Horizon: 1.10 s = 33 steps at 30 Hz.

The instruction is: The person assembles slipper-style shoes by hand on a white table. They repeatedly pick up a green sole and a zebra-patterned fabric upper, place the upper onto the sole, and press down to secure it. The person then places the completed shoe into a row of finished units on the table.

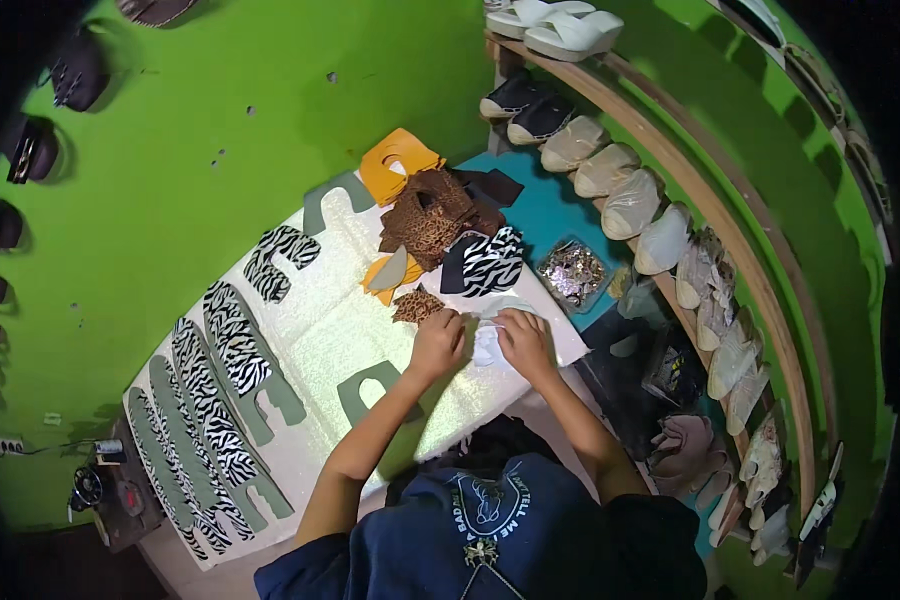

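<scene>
My left hand (438, 342) is closed, fingertips pinched together, at the right part of the pale table; what it pinches is too small to make out. A leopard-print piece (417, 305) lies just beyond it. My right hand (525, 342) has its fingers closed on the edge of a thin white piece (486, 347) lying between my hands. Beyond my hands sit zebra-print pieces (492, 264), a pile of brown and leopard-print cut pieces (430, 215), and yellow-orange pieces (395, 165). Left of my forearm lies a grey-green U-shaped piece (355, 400), partly hidden by the arm.
Rows of zebra-print pieces on grey-green backing (210, 400) cover the table's left side. A clear container of small shiny parts (573, 274) stands right of the table. Wooden shelves (670, 110) with wrapped shoes (630, 203) curve along the right. A small fan (87, 487) stands lower left.
</scene>
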Motion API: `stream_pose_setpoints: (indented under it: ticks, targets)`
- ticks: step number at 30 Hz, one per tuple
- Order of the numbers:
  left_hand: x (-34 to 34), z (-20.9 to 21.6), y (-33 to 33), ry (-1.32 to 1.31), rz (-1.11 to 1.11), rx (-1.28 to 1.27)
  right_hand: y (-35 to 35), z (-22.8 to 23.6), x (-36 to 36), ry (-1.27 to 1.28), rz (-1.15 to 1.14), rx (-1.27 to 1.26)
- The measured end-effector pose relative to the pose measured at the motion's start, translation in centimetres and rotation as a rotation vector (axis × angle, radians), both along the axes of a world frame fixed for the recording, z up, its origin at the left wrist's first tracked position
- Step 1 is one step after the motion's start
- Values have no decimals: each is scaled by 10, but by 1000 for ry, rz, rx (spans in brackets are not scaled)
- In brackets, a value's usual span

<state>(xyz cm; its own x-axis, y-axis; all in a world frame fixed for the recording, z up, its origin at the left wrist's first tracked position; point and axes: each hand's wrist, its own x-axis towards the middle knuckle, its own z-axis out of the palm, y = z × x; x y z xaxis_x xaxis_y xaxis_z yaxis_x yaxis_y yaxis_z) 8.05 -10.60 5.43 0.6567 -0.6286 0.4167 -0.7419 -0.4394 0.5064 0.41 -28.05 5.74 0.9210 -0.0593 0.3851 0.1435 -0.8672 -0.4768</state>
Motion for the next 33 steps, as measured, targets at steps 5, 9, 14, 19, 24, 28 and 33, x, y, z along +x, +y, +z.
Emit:
stream_pose_setpoints:
  ticks: [5, 9, 14, 19, 24, 28, 33]
  targets:
    - [25, -2, -30, -6, 18, 38, -24, -10, 16, -64, -107, 112]
    - [40, 1, -58, 2, 6, 86, -41, -14, 35, -48, -161, 241]
    - [61, -8, -84, -11, -36, 85, -60, -31, 61, 50, -239, 109]
    - [64, -9, -94, 39, -5, 79, -67, -38, 81, 74, -245, 96]
    - [68, -15, -95, 53, 10, 63, -68, -42, 94, 142, -232, 180]
    - [64, -12, -97, 45, 12, 67, -69, -48, 93, 81, -187, 395]
    - [65, -13, -96, 35, 17, 98, -68, -51, 95, 10, -151, 548]
